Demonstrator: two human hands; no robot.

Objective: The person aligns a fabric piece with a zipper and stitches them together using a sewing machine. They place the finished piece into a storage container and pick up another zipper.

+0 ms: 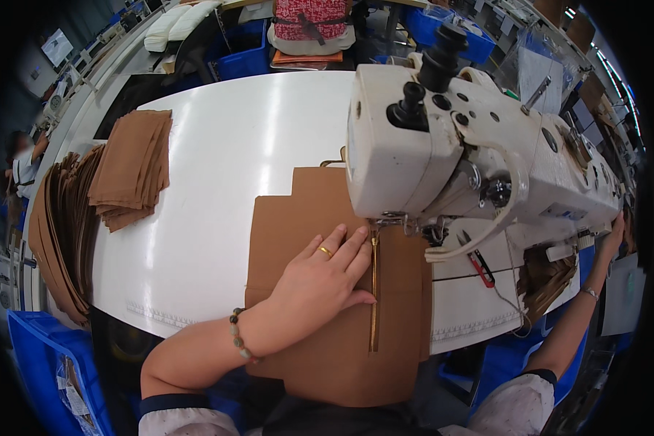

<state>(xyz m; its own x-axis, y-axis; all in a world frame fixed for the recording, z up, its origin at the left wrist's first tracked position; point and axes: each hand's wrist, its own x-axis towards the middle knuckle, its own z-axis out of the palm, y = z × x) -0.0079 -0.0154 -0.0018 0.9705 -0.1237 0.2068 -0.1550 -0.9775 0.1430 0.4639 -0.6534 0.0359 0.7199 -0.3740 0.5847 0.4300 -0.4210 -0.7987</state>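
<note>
My left hand (323, 272) lies flat, fingers stretched, on a brown fabric panel (291, 225) with stepped corners. A gold-toned zipper (374, 305) runs lengthwise in the panel, just right of my fingers; my thumb tip is at its edge. The panel's far part is under the head of a white sewing machine (400, 160), and my fingertips are close to its presser foot area. The needle itself is hard to make out. My right hand (616, 234) reaches to the machine's far right end and touches it there; its fingers are mostly hidden.
Brown fabric pieces are stacked (134, 163) on the white table (211, 247), beside a larger bundle (65, 225) at the left edge. Red-handled thread snips (481, 269) lie right of the panel. More brown pieces (548, 280) sit at the right. Blue bins (51, 363) flank the table.
</note>
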